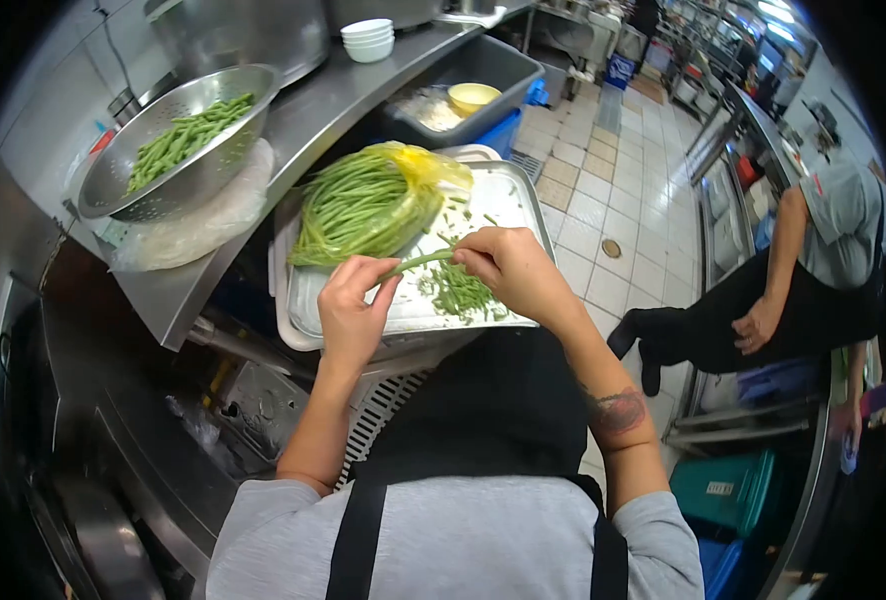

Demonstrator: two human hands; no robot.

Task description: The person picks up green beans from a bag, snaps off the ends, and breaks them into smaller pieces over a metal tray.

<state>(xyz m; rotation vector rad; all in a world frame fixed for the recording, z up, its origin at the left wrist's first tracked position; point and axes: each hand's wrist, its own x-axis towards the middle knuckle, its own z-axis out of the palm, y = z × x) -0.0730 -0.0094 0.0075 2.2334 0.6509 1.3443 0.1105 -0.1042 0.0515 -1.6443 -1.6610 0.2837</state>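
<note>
Between my hands, above a white tray (508,200), stretches one green bean (421,262). My left hand (356,297) pinches its left end, and my right hand (503,262) pinches its right end. On the tray's far left part lies a yellow plastic bag (425,178) full of long green beans (353,205). Beneath and beside my right hand is a pile of small green trimmings (460,292). A steel colander (253,120) with green beans in it rests tilted on the metal counter at the left, over a clear plastic bag (198,235).
White bowls (368,42) are stacked on the steel counter (313,125). Beyond the tray stands a grey bin (503,95) holding a yellow bowl (474,96). Another person (763,270) in a dark apron is at the right, near metal shelving. A green bin (728,490) stands at lower right.
</note>
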